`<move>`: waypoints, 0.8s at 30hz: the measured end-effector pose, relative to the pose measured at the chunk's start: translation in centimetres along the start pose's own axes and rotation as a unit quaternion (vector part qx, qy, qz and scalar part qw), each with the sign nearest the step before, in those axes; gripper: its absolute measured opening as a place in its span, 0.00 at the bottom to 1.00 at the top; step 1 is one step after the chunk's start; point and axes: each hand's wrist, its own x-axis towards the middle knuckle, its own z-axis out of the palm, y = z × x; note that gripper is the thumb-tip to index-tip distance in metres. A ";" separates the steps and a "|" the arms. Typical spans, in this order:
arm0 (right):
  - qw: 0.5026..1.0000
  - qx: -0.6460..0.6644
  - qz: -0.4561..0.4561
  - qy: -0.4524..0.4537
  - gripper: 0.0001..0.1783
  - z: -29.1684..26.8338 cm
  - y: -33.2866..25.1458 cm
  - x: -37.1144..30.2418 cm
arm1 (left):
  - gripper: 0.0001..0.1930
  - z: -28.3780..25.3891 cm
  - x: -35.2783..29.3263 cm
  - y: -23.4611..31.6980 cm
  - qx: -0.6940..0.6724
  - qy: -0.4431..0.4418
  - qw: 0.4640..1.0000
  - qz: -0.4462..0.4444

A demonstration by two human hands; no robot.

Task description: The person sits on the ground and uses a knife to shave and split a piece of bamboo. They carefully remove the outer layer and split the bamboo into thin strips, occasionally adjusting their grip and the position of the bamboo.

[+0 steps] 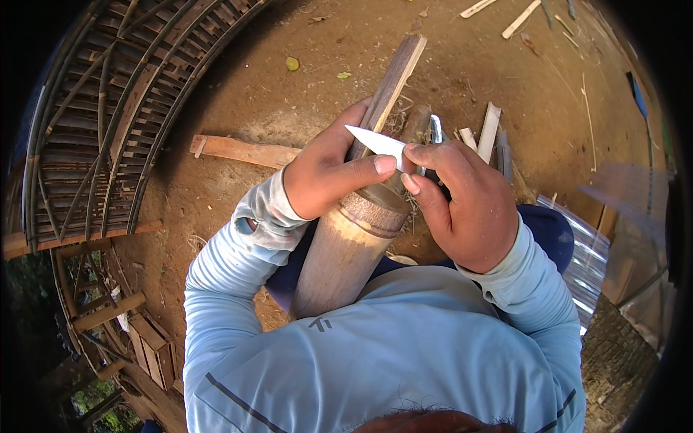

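My left hand (325, 169) is closed around a split wooden strip (393, 76), which points away from me and up to the right. In my right hand (473, 195) is a knife (372, 141); its pale, pointed blade lies across the strip with the tip to the left. My right thumb and forefinger pinch the blade's base, and the handle is mostly hidden. The left thumb rests against the blade's near edge. Below both hands, a thick bamboo section (339, 252) leans between my legs, its ringed top end close under the left hand.
A curved slatted bamboo structure (108, 115) fills the upper left. On the dirt ground lie a reddish plank (242, 149), a pale wood piece (489, 132) and scattered strips (521, 19). Clear plastic sheeting (577, 252) is at right. A wooden box (150, 346) stands lower left.
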 end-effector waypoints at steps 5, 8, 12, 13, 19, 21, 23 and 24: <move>1.000 -0.003 -0.002 -0.002 0.08 0.2 -0.1 0.4 | 0.40 -1.0 0.1 0.5 -0.005 -0.060 0.998 -0.008; 1.000 -0.002 -0.003 0.001 0.08 0.3 -0.1 0.6 | 0.40 -0.9 0.0 0.5 -0.002 -0.057 0.998 -0.005; 1.000 -0.009 -0.002 0.003 0.08 0.4 0.0 0.6 | 0.39 -0.9 0.1 0.6 0.006 -0.055 0.998 -0.011; 1.000 -0.013 -0.002 0.005 0.08 0.4 0.0 0.7 | 0.39 -0.9 0.1 0.6 0.005 -0.053 0.998 -0.015; 1.000 -0.017 -0.004 0.002 0.09 0.1 0.0 0.8 | 0.39 -0.8 0.0 0.5 0.012 -0.043 0.999 -0.026; 1.000 -0.003 -0.001 0.003 0.09 0.1 0.1 0.8 | 0.40 -0.8 0.1 0.4 0.012 -0.046 0.999 -0.025; 1.000 0.013 -0.002 0.004 0.09 0.3 0.3 0.7 | 0.40 -0.8 0.2 0.4 0.009 -0.050 0.999 -0.018; 1.000 0.021 -0.004 0.006 0.09 0.4 0.4 0.6 | 0.40 -0.8 0.2 0.5 0.009 -0.053 0.998 -0.013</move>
